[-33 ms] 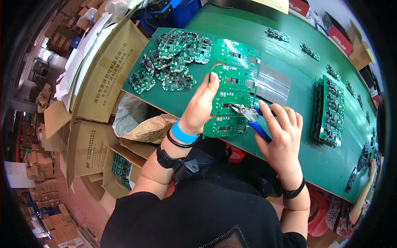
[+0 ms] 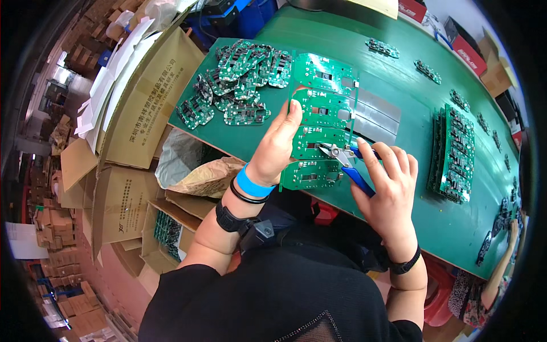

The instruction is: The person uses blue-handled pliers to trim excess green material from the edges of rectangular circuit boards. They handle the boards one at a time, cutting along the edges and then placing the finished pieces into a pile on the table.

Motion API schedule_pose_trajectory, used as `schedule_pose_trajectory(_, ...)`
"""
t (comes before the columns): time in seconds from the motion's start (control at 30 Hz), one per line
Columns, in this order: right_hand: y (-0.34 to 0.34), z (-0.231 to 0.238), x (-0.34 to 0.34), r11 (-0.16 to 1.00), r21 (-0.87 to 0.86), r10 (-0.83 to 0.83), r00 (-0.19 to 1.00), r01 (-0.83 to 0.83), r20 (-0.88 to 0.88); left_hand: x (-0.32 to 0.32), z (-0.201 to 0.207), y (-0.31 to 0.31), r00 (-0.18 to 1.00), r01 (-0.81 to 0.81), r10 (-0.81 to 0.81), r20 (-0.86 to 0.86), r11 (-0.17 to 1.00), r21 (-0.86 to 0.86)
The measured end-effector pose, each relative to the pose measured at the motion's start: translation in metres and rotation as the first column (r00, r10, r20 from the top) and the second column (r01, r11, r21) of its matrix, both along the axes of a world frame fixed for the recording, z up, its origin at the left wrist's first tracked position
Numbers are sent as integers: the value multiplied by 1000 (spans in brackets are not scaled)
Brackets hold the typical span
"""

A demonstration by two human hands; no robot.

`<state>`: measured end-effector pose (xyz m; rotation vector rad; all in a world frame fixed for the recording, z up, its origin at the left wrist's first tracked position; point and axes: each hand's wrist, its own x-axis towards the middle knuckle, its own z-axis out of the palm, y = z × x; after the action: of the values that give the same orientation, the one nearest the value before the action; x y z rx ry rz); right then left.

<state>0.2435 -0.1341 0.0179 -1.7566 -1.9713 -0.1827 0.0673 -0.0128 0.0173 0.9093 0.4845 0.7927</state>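
Observation:
My left hand (image 2: pixel 278 137) grips the left edge of a green circuit board panel (image 2: pixel 319 102), its thumb on top and the other fingers hidden underneath. The panel is made of several joined boards, held tilted over the table's near edge. In my right hand (image 2: pixel 392 181) is a pair of cutting pliers (image 2: pixel 358 179) with blue handles. Their jaws lie over the panel's lower right part, near the seam between the two lowest boards; whether the blades touch it I cannot tell. Left of the panel lies a heap of separate circuit boards (image 2: pixel 242 74).
A stack of panels (image 2: pixel 456 157) stands on the green table (image 2: pixel 416 182) to the right. Grey strips (image 2: pixel 373 111) lie behind the pliers. Single boards (image 2: pixel 427 71) line the far side. An open cardboard box (image 2: pixel 151 97) is at the left. A co-worker's arm (image 2: pixel 504 265) reaches in at the right.

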Motion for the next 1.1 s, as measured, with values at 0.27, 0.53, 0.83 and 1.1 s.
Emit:
schedule_pose_trajectory(0.27, 2, 3, 1, 1000, -9, 17, 1000, -17, -3, -2, -1, 2, 998, 47, -47, 34, 999, 6)
schedule_pose_trajectory(0.53, 5, 0, 0, 1000, -18, 10, 1000, -10, 6, 0, -2, 3, 1000, -21, 21, 1, 999, 30)
schedule_pose_trajectory(0.83, 6, -1, 1, 999, 39, 11, 997, -15, 82, 0, -4, 4, 999, -22, 23, -32, 1000, 8)
schedule_pose_trajectory(1.1, 11, -5, 2, 991, 127, 31, 1000, -31, -1, -5, -7, 9, 1000, -17, 17, -23, 1000, -21)
